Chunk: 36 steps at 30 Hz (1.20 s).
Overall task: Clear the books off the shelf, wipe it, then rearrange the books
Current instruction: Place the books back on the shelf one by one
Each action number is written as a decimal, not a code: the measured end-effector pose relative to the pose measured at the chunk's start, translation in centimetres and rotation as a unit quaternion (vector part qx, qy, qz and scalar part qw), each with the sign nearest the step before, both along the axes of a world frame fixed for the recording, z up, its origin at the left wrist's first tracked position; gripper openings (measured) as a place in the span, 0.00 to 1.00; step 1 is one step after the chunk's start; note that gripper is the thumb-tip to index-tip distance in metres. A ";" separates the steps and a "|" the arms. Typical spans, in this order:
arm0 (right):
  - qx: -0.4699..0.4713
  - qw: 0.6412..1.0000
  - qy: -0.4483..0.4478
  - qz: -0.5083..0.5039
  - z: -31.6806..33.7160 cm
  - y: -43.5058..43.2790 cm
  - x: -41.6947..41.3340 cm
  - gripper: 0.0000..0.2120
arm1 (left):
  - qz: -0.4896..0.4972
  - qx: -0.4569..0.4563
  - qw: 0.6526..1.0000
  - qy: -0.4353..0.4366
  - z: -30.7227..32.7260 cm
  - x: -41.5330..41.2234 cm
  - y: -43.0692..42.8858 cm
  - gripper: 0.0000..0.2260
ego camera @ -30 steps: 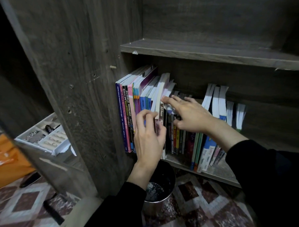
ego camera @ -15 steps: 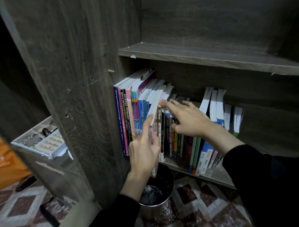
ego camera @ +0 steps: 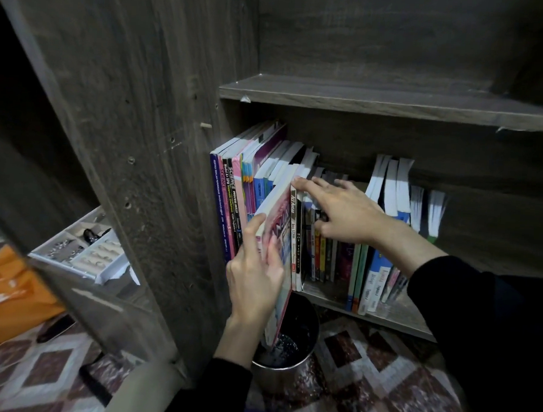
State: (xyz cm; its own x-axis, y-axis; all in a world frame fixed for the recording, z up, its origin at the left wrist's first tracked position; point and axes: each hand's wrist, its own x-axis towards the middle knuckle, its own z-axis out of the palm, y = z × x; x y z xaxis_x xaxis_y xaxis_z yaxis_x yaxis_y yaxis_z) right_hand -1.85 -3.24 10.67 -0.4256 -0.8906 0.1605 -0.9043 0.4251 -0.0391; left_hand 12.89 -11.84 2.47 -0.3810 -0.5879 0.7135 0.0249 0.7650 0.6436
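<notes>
Pink book (ego camera: 280, 218) is being gripped in fingers of the left hand (ego camera: 251, 282), long axis leaning out of the shelf (ego camera: 396, 317) toward 6 o'clock; neighbouring books (ego camera: 321, 257) at 3 o'clock are being pressed by the flat right hand (ego camera: 347, 215).

Readable text, all on book spines on the shelf (ego camera: 393, 317):
- dark blue spine (ego camera: 218, 203), far left: starts "KERTAS SOALAN PEPERIKSAAN", rest too small
- pink spine (ego camera: 224, 185) next to it: "SCIENCE"
- first black spine (ego camera: 228, 188): "Modul A+ SPM", smaller print below not legible
- second black spine (ego camera: 234, 201): "SCIENCE PROCESS SKILLS"
- white spine (ego camera: 292, 231), mid-row: "Ace Ahead" at top, "Teks STPM" under it
- white-and-blue spine (ego camera: 385, 273), right group: "Kimia"
- pale spine (ego camera: 369, 283) beside it: "Biologi"

Pink-cover book (ego camera: 280, 225) held in the left hand (ego camera: 254, 280): cover lettering too blurred. Other spines too small to read.
</notes>
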 end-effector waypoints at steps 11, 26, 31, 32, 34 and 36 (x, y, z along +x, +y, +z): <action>-0.051 0.995 -0.082 -0.033 1.7 -1.6 0.7 0.22 | 0.032 -0.034 0.998 -0.049 7.3 7.9 0.6 0.22; -0.022 0.999 0.026 0.021 -0.3 -6.3 -0.3 0.37 | 0.066 -0.021 0.997 -0.041 10.4 10.5 -2.2 0.20; -0.038 0.999 0.006 0.015 -1.0 -5.1 -0.8 0.33 | 0.072 -0.037 0.996 -0.042 11.0 10.2 -1.9 0.20; -0.045 0.999 0.003 0.014 -1.0 -4.8 -0.8 0.32 | 0.072 -0.036 0.996 -0.043 11.1 10.2 -1.9 0.20; -0.053 0.998 0.001 0.014 -1.1 -4.2 -0.8 0.31 | 0.065 -0.038 0.996 -0.042 11.4 10.2 -1.7 0.20; -0.053 0.999 0.000 0.014 -1.2 -3.9 -0.8 0.31 | 0.052 -0.051 0.997 -0.036 11.8 10.1 -1.5 0.20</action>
State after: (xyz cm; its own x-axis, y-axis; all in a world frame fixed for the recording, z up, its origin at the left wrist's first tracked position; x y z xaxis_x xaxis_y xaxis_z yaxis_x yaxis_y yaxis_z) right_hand -2.65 -7.15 9.50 -0.4001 -0.8805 0.2541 -0.9161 0.3926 -0.0820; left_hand 23.03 -13.36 14.27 -0.3736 -0.5528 0.7449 -0.1007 0.8225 0.5598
